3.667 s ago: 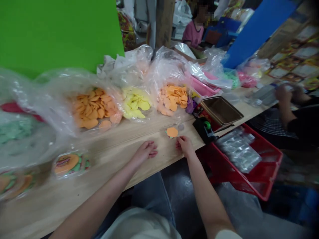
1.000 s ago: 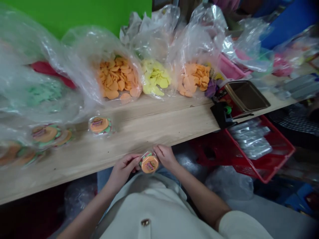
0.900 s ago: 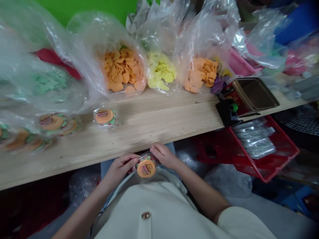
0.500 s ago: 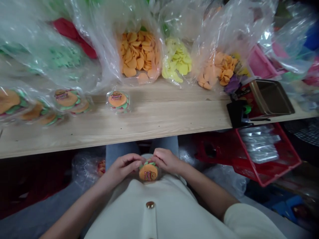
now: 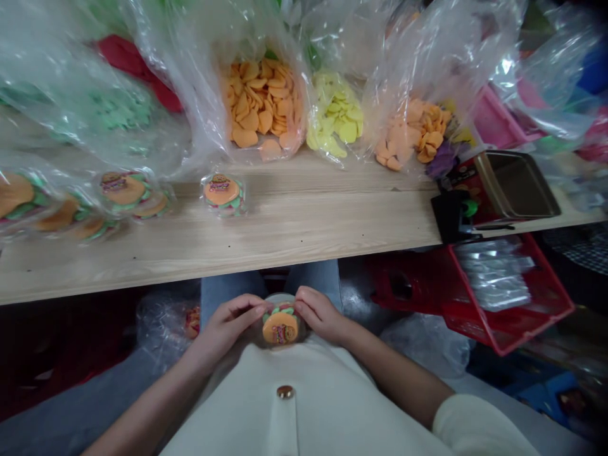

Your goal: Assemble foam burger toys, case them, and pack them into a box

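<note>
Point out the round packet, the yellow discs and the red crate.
Round packet [image 5: 280,328]: head view, on its orange disc.
Yellow discs [image 5: 341,114]: head view, on the pile inside the bag.
Red crate [image 5: 551,273]: head view, on its right-hand rim.

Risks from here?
The packet is pinched only at its edges by the left hand and right hand, above the lap, so it might slip. The table packet sits against the bag of orange discs; reaching there might knock it.

table edge [image 5: 308,247] ahead of hands [image 5: 320,313], bags [image 5: 332,38] beyond
</note>
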Tool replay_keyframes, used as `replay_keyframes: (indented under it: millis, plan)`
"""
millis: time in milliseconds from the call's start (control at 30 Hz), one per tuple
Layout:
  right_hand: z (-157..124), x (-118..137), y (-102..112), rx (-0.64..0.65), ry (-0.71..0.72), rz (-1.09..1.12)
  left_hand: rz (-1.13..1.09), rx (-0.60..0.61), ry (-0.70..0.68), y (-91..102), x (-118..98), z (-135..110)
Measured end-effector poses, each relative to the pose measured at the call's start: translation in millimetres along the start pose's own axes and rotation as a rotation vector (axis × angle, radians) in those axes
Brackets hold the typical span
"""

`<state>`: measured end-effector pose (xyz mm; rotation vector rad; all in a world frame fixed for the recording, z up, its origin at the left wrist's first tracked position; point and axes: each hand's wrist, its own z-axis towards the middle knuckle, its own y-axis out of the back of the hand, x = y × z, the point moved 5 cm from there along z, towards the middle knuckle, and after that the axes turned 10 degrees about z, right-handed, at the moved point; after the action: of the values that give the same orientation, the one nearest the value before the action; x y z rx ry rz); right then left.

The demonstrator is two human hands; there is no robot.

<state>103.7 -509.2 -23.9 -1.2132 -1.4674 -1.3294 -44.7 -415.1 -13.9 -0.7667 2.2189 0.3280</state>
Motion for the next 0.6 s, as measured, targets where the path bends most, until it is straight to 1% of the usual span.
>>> replay_keyframes:
  millis: [67,133,200,267,333,367,433,500,533,600]
  plan:
    - [1.9,0.5,-2.3,0.015,0.031,0.002,0.184,0.043,-0.138,5.7,-12.7,-0.7]
    - [5.3,0.3,-2.8,0.026,0.048,0.014,0.268,0.145,-0.217,5.1,-20.5,0.4]
    - [9.5,0.9,-1.2,0.032,0.061,0.017,0.324,0.233,-0.206,0.9,-21.8,4.9]
    - [14.3,3.8,1.3,0.038,0.075,0.018,0.42,0.257,-0.208,-4.6,-22.4,11.6]
    - [19.1,8.2,3.8,0.031,0.065,0.016,0.478,0.242,-0.253,-10.4,-25.1,18.2]
    - [21.1,10.0,5.0,0.013,0.039,0.007,0.465,0.241,-0.272,-13.6,-26.5,20.6]
    - [23.0,11.5,8.1,-0.078,-0.062,-0.047,0.381,0.212,-0.265,-18.0,-27.7,24.2]
    - [20.5,10.9,11.9,-0.215,-0.173,-0.117,0.272,0.131,-0.215,-19.0,-26.5,26.3]
    - [17.9,10.3,13.5,-0.28,-0.209,-0.136,0.219,0.07,-0.196,-18.3,-26.1,26.7]
    - [12.3,8.0,14.6,-0.353,-0.229,-0.12,0.129,-0.04,-0.188,-16.7,-26.1,26.6]
